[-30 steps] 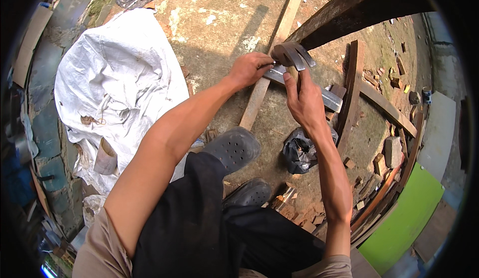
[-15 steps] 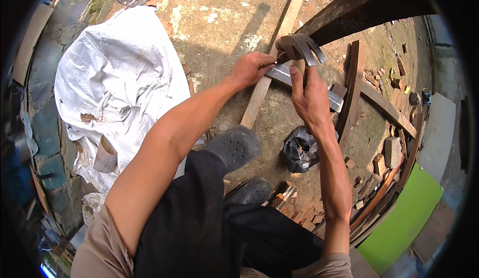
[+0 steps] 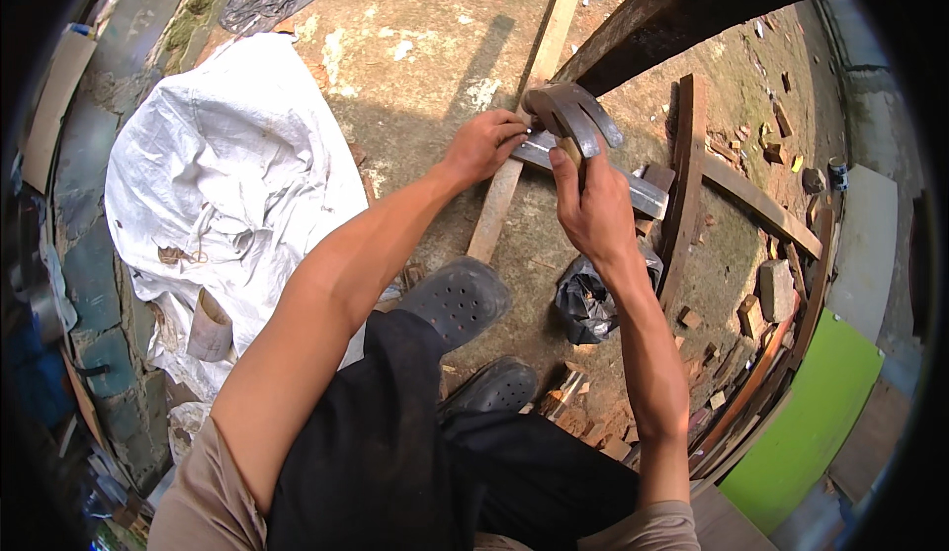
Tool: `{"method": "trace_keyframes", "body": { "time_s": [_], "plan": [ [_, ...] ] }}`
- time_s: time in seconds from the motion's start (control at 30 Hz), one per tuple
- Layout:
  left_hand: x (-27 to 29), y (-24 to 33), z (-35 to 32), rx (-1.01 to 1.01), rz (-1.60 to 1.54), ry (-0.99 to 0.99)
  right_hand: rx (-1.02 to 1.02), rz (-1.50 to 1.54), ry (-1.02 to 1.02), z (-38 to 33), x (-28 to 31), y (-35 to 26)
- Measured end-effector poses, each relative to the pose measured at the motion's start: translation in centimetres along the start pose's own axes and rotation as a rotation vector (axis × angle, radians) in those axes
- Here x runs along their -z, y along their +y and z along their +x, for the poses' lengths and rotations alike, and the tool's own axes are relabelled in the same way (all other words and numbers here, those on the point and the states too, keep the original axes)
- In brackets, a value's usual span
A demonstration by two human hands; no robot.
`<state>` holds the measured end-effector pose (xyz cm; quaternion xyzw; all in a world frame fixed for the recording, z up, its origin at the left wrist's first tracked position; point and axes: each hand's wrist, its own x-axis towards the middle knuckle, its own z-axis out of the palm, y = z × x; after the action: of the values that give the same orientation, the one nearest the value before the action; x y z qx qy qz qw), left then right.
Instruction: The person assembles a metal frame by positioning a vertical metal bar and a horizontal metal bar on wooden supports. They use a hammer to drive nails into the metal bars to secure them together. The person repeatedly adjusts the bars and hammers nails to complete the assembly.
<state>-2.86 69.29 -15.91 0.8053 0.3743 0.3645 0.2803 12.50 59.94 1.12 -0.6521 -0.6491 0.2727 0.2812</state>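
The right hand (image 3: 593, 210) keeps its grip clenched on the claw hammer (image 3: 571, 116), whose head now sits higher than a second ago, cocked over the grey metal bar (image 3: 633, 187). The left hand (image 3: 484, 146) still pinches something small against that bar, lying across the pale wooden plank (image 3: 514, 146) on the ground, so a blow looks close.

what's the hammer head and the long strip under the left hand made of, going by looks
Hammer head: looks like metal, probably steel, dull grey with a soft sheen on its curved claw. Long strip: looks like raw, unpainted wood, pale tan and matte, sawn straight. Left hand rests on it; right hand holds the hammer.
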Motion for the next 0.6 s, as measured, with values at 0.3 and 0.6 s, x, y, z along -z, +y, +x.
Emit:
{"method": "trace_keyframes", "body": {
  "time_s": [0.3,0.6],
  "plan": [
    [-1.0,1.1,-0.2,0.03,0.051,0.1,0.016,-0.016,0.075,-1.0,-1.4,3.6],
    [-1.1,0.7,-0.6,0.015,0.07,0.155,0.121,0.019,0.092,0.1,-0.1,1.2]
  ]
}}
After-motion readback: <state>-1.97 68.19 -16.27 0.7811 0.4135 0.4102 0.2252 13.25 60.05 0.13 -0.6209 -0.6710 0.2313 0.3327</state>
